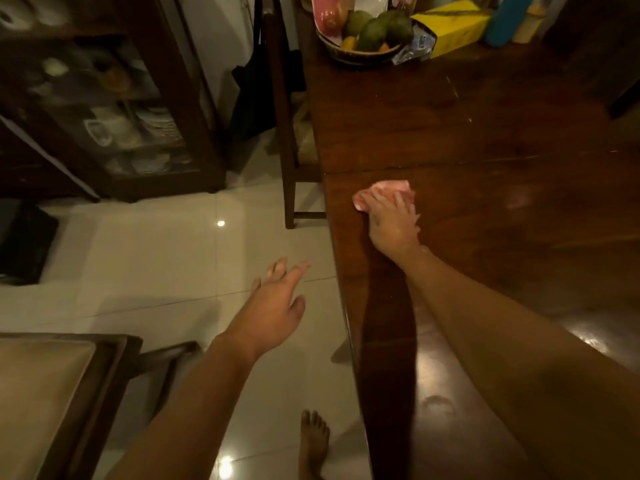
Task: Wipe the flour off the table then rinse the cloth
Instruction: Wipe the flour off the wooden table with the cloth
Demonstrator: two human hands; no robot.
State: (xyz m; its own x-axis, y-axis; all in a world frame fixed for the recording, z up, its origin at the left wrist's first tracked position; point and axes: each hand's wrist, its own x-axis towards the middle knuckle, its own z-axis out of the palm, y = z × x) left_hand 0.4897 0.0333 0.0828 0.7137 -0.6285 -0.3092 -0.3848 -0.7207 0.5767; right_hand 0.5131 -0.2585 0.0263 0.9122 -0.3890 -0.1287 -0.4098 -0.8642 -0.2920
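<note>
Right forearm (502,323) stretches from the near corner across the dark wooden desk (485,133) and ends in the right hand (393,223). Its fingers lie spread and fairly flat on the pink cloth (382,190), pressing it to the wood close to the desk's left edge. The left hand (273,306) hangs beyond that edge over the tiled floor (156,254), fingers loosely extended, holding nothing. Wiping looks to be the step in hand; rinsing is not yet begun. Pale smudges (517,199) farther right (flour or lamp glare, I cannot tell) suggest the next move calls for sweeping the cloth rightward under steady pressure, without pushing powder over the edge.
</note>
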